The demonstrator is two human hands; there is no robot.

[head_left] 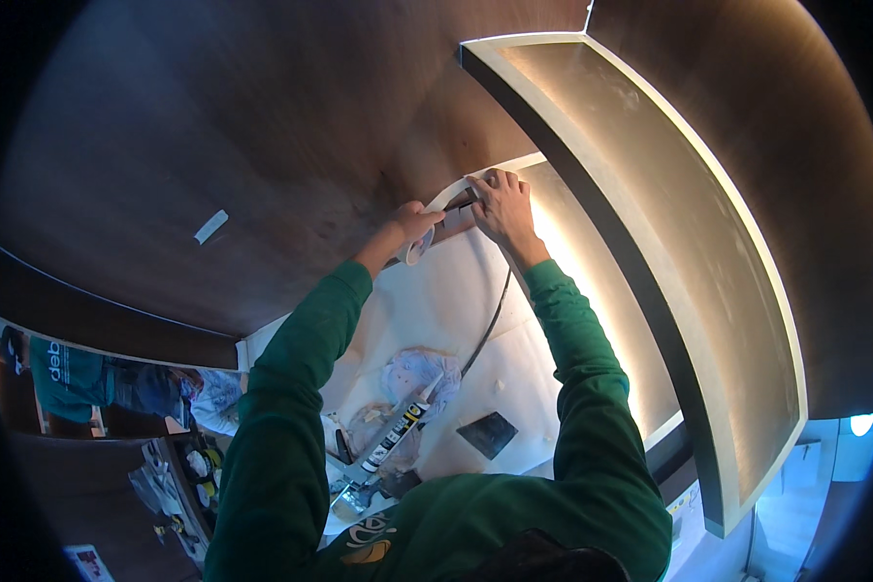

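My left hand [413, 224] is closed on a roll of pale tape [418, 249], which hangs just below its fingers. A strip of tape [450, 195] runs from there up to my right hand [506, 208]. The fingers of that hand are stretched out and press where the strip meets the brown wall panel [339, 145], at the pale edge of the lower lit shelf [606, 281]. The undersides of both hands are hidden.
The upper lit shelf [650, 175] juts out at right. Below lie a cartridge in a caulking gun [395, 438], crumpled plastic [422, 373], a dark square piece [488, 435] and a black cable [495, 320]. A short tape piece [210, 226] sticks to the wall. Another person [73, 378] is at left.
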